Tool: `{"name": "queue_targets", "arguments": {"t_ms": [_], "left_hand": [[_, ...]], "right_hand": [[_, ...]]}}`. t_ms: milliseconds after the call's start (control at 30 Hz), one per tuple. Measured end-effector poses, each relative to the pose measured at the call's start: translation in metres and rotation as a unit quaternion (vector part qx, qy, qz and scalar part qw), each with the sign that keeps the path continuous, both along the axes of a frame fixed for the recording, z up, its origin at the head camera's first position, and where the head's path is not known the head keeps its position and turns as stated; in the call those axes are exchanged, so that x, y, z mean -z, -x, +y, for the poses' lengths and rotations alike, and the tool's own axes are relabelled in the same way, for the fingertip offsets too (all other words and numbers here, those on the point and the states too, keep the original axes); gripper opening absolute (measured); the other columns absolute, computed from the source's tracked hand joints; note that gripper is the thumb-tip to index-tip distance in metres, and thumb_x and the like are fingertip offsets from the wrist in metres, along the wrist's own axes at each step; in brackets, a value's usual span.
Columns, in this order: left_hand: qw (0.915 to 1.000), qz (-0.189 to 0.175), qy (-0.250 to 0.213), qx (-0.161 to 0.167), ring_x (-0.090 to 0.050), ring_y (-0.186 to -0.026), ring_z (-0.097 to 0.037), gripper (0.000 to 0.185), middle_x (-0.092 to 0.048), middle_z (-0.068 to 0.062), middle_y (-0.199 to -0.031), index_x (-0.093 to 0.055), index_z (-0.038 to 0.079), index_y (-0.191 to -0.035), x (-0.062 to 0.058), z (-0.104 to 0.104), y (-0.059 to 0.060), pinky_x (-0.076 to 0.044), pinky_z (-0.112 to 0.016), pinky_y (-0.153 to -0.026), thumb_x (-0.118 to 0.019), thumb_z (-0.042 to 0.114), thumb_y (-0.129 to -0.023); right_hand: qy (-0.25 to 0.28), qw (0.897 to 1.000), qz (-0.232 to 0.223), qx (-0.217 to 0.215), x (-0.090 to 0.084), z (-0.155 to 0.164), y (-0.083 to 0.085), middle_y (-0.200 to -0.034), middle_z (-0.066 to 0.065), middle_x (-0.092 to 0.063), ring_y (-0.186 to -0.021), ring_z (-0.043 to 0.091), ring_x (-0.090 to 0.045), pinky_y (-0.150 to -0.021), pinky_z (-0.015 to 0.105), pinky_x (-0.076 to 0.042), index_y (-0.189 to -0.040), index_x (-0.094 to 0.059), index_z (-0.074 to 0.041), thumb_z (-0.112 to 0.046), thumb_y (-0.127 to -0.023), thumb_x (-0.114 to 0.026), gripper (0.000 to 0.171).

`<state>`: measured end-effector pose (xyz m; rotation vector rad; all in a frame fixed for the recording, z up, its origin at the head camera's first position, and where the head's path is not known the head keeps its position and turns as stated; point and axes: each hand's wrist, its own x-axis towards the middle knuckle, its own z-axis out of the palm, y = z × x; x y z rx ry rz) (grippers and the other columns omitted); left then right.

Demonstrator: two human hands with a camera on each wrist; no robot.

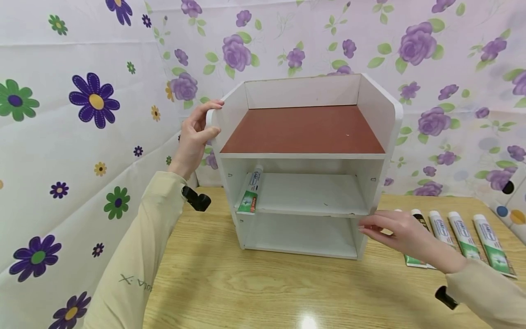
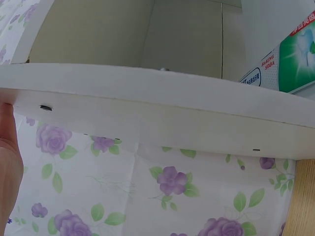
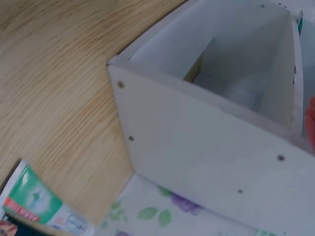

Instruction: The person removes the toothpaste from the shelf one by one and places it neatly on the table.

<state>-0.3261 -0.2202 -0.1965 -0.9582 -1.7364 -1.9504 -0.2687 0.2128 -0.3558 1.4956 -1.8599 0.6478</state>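
Note:
A white shelf unit [image 1: 306, 93] with a brown top board [image 1: 304, 130] stands on the wooden table [image 1: 255, 283]. My left hand [image 1: 199, 132] grips the front edge of its left side panel near the top, thumb in front and fingers over the rim. That panel's edge [image 2: 147, 108] fills the left wrist view, with the hand [image 2: 7, 162] at the frame's left border. My right hand [image 1: 394, 230] lies with straight fingers at the lower right side panel [image 3: 206, 157]; I cannot tell if it touches. One toothpaste tube [image 1: 251, 192] lies at the left of the middle shelf.
Several toothpaste tubes [image 1: 464, 237] lie in a row on the table right of the shelf unit, just behind my right hand; one tube [image 3: 39, 206] shows in the right wrist view. Floral cloth [image 1: 61, 137] hangs on the left and behind the table.

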Motion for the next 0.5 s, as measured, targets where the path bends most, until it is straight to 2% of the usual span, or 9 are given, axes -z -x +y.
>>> {"name": "queue_targets", "arguments": {"t_ms": [500], "left_hand": [[1.0000, 0.009, -0.001, 0.002, -0.036, -0.116, -0.029, 0.043, -0.042, -0.011, -0.131, -0.061, 0.009, -0.108, 0.000, 0.000, 0.002, -0.037, -0.038, -0.084, -0.048, -0.015, -0.076]], "right_hand": [[0.022, 0.998, -0.009, -0.052, -0.005, -0.059, 0.010, -0.081, -0.005, -0.061, -0.066, 0.001, -0.054, -0.055, 0.016, -0.044, -0.096, -0.066, -0.009, -0.019, -0.087, -0.061, 0.014]]}}
